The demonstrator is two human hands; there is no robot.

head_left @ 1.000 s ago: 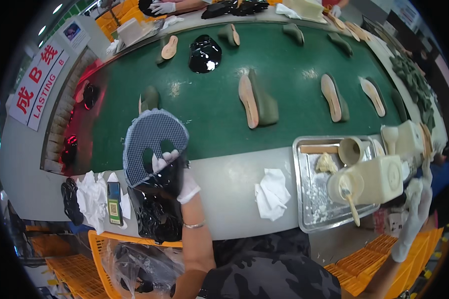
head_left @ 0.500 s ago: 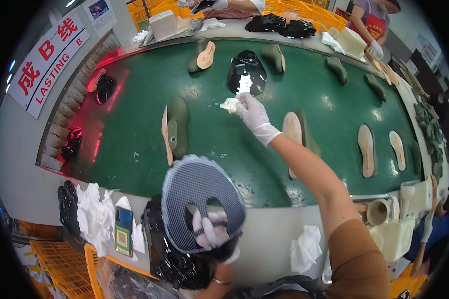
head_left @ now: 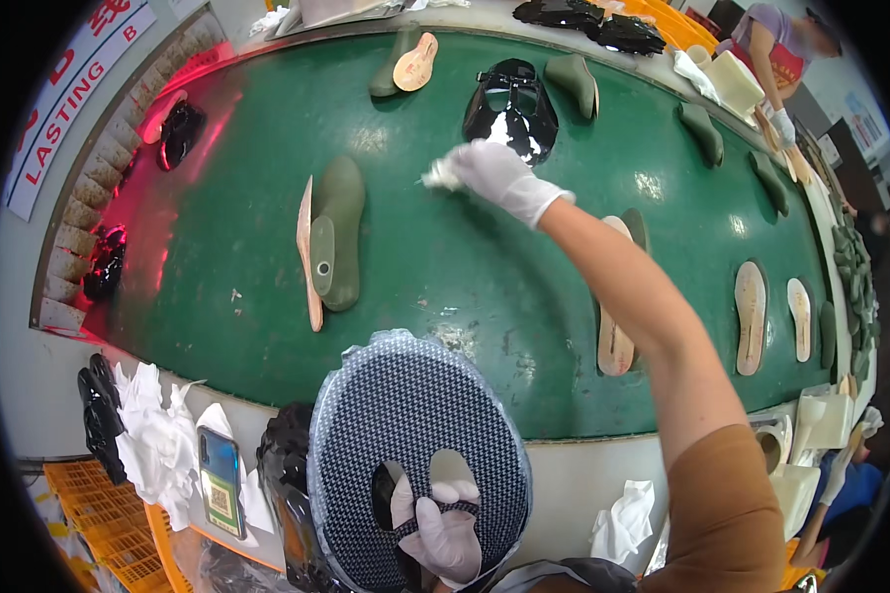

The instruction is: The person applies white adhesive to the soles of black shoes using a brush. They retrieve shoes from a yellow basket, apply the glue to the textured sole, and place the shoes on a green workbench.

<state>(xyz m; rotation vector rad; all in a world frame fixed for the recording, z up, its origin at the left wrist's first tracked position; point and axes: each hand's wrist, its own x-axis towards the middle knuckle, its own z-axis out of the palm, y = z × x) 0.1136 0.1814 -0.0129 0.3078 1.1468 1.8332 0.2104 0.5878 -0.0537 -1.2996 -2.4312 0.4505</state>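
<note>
My left hand (head_left: 443, 534), in a white glove, holds a shoe upper with a dark textured lining. Its gloved fingers show through two cut-outs, closed round a narrow strap. The lining of this shoe upper (head_left: 415, 405) faces up, with a pale rough edge round it. Out over the green work surface (head_left: 445, 287), my gloved right hand (head_left: 499, 178) is closed on a crumpled white wad (head_left: 443, 176), slightly blurred. Just beyond that hand lies a glossy black shoe upper (head_left: 514, 104) with cut-outs.
Green shoe lasts (head_left: 341, 237) and tan insoles (head_left: 750, 316) lie about the surface. Red light falls on black uppers (head_left: 107, 262) at left. White tissue (head_left: 158, 435) and a phone (head_left: 221, 479) sit along the near edge. A co-worker (head_left: 771, 59) stands at far right.
My right hand has drawn back from the black upper, swinging the wad left. The upper in my left hand appears larger and shows more lining. The view has shifted.
</note>
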